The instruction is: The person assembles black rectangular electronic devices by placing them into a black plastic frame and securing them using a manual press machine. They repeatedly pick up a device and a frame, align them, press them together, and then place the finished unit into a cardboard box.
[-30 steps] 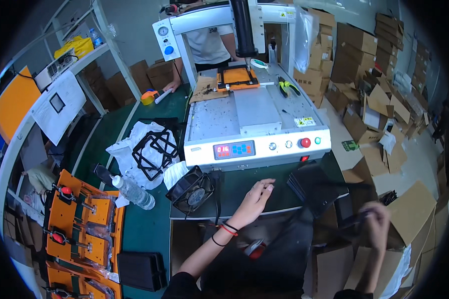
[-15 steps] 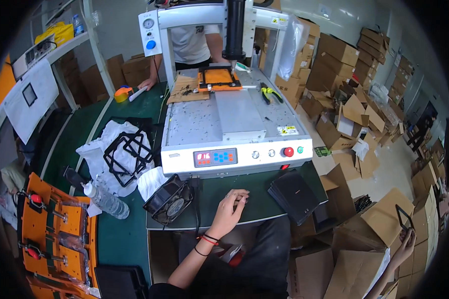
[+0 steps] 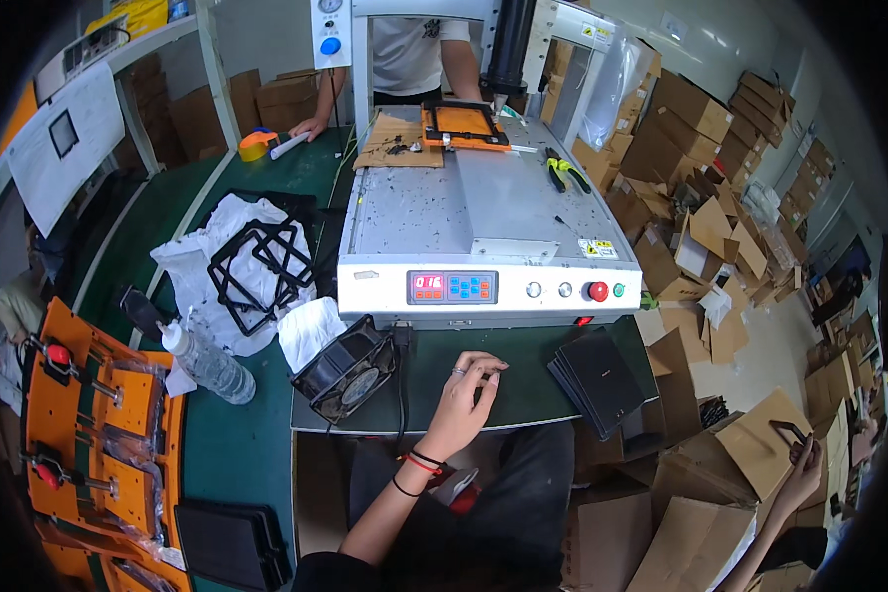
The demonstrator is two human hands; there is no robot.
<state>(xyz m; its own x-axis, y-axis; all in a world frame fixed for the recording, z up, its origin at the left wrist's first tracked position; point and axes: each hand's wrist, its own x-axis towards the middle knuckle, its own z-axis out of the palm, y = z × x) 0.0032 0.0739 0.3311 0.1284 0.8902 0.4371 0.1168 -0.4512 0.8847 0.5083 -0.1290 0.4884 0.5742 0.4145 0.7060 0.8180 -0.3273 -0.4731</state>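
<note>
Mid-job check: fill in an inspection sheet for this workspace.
Surface: green benchtop, carrying a benchtop machine.
Job's things: black frame in the right hand; fanned stack of black panels at the bench's right; more black frames on white cloth.
Clutter: squeeze bottle, fan, pliers.
Hands: left hand loosely curled, holding nothing; right hand gripping the frame.
Cables: black cable beside the fan.
Surroundings: cardboard boxes at right; co-worker's hand behind.
</note>
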